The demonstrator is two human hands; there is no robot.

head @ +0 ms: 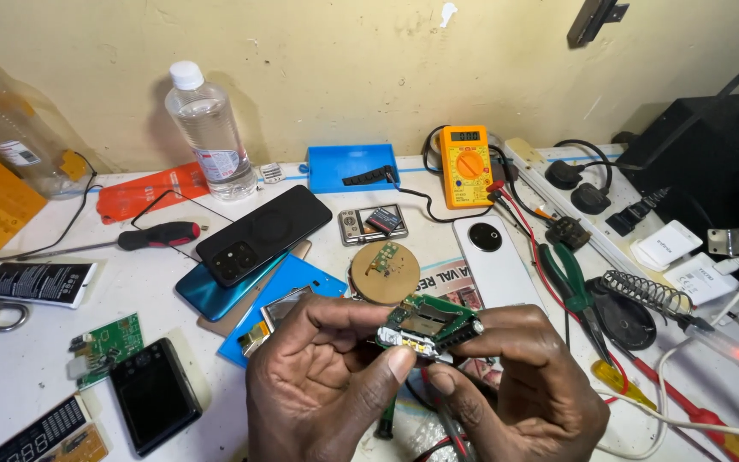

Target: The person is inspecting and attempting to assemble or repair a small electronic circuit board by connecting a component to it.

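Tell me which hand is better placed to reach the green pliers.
Right. The right hand is on the pliers' side, and they lie just beyond it. The left hand would have to cross over. Both hands pinch the small board.

both hands are low in the view, close together with their fingertips meeting at the middle. the left hand (318,385) is cupped, palm turned inward, its thumb stretched right and its fingers curled over the top in a pinch. the right hand (523,385) faces it with the knuckles up, thumb and forefinger pressed in from the other side, the remaining fingers bent beneath.
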